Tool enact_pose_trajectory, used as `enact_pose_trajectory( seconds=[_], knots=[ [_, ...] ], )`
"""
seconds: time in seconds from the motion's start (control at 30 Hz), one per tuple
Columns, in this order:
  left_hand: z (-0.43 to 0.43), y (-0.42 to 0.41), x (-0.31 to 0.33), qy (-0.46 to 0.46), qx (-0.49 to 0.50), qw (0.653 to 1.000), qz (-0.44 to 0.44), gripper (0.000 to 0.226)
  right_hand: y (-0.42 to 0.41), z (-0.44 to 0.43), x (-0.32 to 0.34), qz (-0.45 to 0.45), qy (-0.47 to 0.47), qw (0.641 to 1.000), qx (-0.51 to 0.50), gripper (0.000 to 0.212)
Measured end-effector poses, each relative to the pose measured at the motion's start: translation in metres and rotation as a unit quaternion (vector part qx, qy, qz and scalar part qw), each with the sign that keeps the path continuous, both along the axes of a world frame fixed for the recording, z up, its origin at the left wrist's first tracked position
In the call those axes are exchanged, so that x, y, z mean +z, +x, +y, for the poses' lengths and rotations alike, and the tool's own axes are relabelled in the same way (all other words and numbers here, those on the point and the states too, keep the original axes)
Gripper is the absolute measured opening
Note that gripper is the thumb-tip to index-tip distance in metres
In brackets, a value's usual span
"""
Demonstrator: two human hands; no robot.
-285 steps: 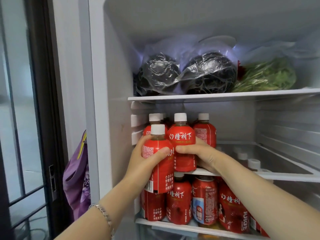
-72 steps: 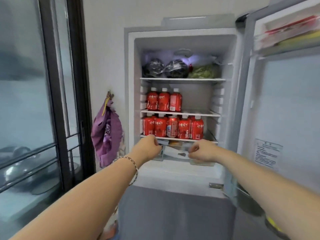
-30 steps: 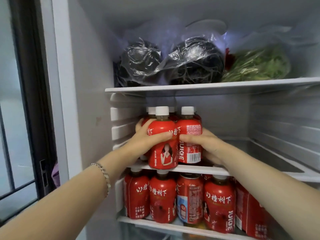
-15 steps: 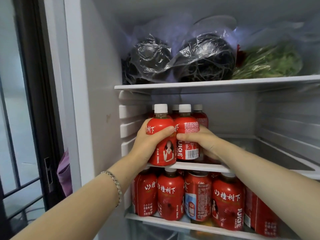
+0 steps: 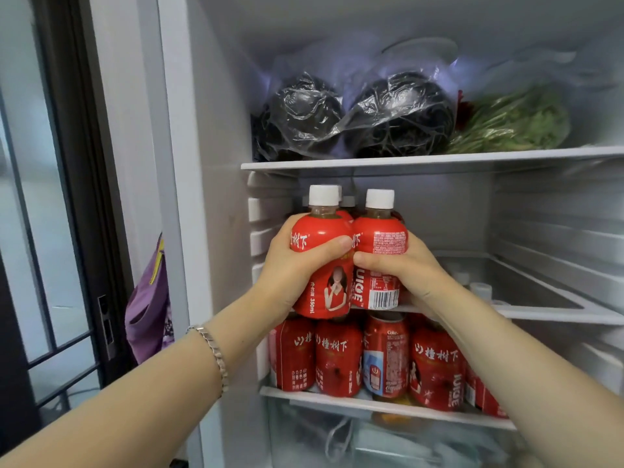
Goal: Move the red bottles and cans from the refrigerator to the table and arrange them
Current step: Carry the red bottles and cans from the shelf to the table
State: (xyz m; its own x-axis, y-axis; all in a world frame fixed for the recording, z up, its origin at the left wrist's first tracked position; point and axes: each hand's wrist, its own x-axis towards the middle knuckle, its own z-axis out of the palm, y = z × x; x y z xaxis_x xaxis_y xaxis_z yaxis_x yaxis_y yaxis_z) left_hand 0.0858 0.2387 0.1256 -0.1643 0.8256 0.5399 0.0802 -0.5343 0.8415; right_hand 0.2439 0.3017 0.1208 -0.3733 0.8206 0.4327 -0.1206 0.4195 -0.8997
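Inside the open refrigerator, my left hand is wrapped around a red bottle with a white cap. My right hand grips a second red bottle right beside it; the two bottles touch. Both are at the front edge of the middle shelf, the left one slightly out over it. At least one more white-capped bottle stands behind them, mostly hidden. On the lower shelf stands a row of red bottles with a red can among them.
The top shelf holds two dark bundles in clear plastic and bagged greens. White caps show low at the middle shelf's right. A purple bag hangs left of the fridge, beside a dark-framed glass door.
Both hands, shut on the two front bottles since a second ago, have drawn them forward and slightly up off the middle shelf. The view has come closer.
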Motion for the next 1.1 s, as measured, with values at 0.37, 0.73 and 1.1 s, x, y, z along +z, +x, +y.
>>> enact_pose_trajectory(
  seconds=[0.37,0.73,1.1],
  knots=[
    [-0.131,0.015,-0.023,0.027,0.079,0.996,-0.01,0.062,0.002,-0.101,-0.014,-0.003,0.05,0.994,0.096,0.072],
    [-0.334,0.026,-0.086,-0.01,0.328,0.942,-0.067,0.067,-0.049,-0.244,-0.066,-0.052,0.025,0.937,0.344,0.08],
    [-0.63,0.08,-0.156,-0.06,0.594,0.798,-0.079,0.071,-0.098,-0.515,-0.145,-0.114,-0.011,0.782,0.613,0.078]
  ],
)
